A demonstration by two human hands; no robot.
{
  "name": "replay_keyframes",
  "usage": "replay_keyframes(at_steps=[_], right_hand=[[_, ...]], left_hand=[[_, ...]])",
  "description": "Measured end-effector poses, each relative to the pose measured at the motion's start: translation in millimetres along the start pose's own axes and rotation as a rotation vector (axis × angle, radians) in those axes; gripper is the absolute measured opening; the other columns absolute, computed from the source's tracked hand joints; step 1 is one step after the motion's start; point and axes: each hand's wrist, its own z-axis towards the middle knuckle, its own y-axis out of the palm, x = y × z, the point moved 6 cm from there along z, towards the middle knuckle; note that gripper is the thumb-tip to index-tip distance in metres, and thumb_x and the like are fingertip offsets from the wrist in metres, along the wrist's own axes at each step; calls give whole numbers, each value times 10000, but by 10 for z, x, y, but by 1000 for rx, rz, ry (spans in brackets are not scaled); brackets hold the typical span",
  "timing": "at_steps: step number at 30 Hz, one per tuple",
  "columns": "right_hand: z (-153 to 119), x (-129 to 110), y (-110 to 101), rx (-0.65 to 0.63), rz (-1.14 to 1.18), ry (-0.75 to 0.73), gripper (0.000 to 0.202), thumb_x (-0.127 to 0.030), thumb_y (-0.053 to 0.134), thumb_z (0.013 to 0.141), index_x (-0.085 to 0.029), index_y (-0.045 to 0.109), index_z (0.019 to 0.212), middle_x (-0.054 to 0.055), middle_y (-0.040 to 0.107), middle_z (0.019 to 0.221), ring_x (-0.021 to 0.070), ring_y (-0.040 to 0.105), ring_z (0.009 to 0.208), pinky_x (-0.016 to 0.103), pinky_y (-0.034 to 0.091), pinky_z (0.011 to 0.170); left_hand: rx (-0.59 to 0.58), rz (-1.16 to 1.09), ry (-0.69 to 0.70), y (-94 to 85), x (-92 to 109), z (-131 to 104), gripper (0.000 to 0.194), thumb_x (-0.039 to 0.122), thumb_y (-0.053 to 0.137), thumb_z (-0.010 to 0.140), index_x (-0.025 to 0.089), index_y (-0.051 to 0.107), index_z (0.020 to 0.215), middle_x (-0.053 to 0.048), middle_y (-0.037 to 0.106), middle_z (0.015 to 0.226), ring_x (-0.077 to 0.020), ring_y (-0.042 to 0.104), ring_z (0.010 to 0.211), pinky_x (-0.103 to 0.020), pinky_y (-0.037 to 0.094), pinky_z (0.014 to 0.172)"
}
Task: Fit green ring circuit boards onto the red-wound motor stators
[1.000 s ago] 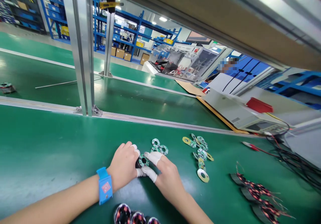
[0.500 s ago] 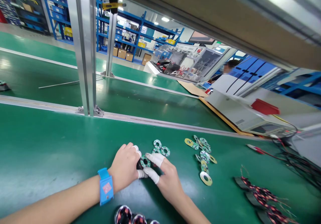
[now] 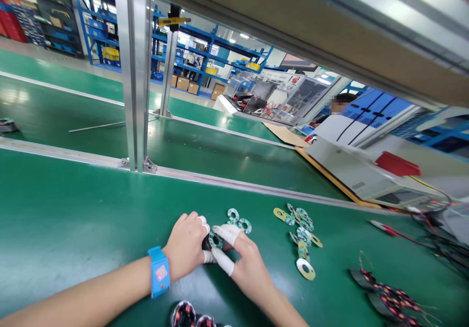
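My left hand (image 3: 187,241), with white finger cots and a blue wrist strap (image 3: 159,272), is closed around a dark motor stator (image 3: 205,242), mostly hidden by the fingers. On the stator's right face sits a ring-shaped green circuit board (image 3: 215,240). My right hand (image 3: 244,258), also in white finger cots, pinches this board at its edge between thumb and forefinger. Just beyond the right fingers lie a few loose ring boards (image 3: 245,226). Nearer to me stand several copper-wound stators (image 3: 183,313), partly cut off by the lower edge.
A scattered group of green and yellow ring boards (image 3: 303,234) lies to the right. Wound stators with loose wire ends (image 3: 394,300) lie at the lower right, below red test leads (image 3: 388,229). A metal post (image 3: 135,83) rises from the bench's back rail; a person sits far off.
The view has shifted slightly, so the whole scene sits a little further right. Both hands stay at the stator, and the right fingers still grip the ring board.
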Motion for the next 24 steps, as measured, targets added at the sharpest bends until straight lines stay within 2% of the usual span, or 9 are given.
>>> replay_keyframes(at_steps=[9,15,18,21,24], right_hand=[[57,-2,-15,-41,44,53,195,-195,599,732,-197,660,917,65,643,844,187,586,696,317,522,643],[37,75,38,3,160,142,236,-201,633,695,-186,629,931,78,633,903,207,600,773,331,535,677],[8,135,56,2,227,155,274,-223,626,706,-186,623,978,92,626,963,224,602,838,345,538,708],[-17,208,71,-61,337,178,366,-256,627,723,-194,595,1082,106,609,1062,238,591,941,367,530,785],[-19,236,84,-154,405,183,368,-278,604,752,-189,588,1110,116,603,1109,239,581,995,378,509,844]], left_hand=[[-31,-5,-23,-17,14,11,271,406,693,682,178,562,745,-26,580,828,-210,492,841,-341,362,700],[-32,3,-12,1,24,0,251,375,687,681,174,571,778,-38,583,850,-220,490,856,-347,378,724],[-18,16,-12,10,21,0,295,428,663,700,168,577,811,-53,580,874,-231,489,870,-358,392,736],[-25,12,-11,-41,22,-2,383,540,585,741,164,583,816,-67,577,881,-244,491,879,-378,409,741],[-31,-28,-17,-168,34,-26,519,626,639,635,157,586,849,-72,576,901,-256,491,879,-394,429,756]])
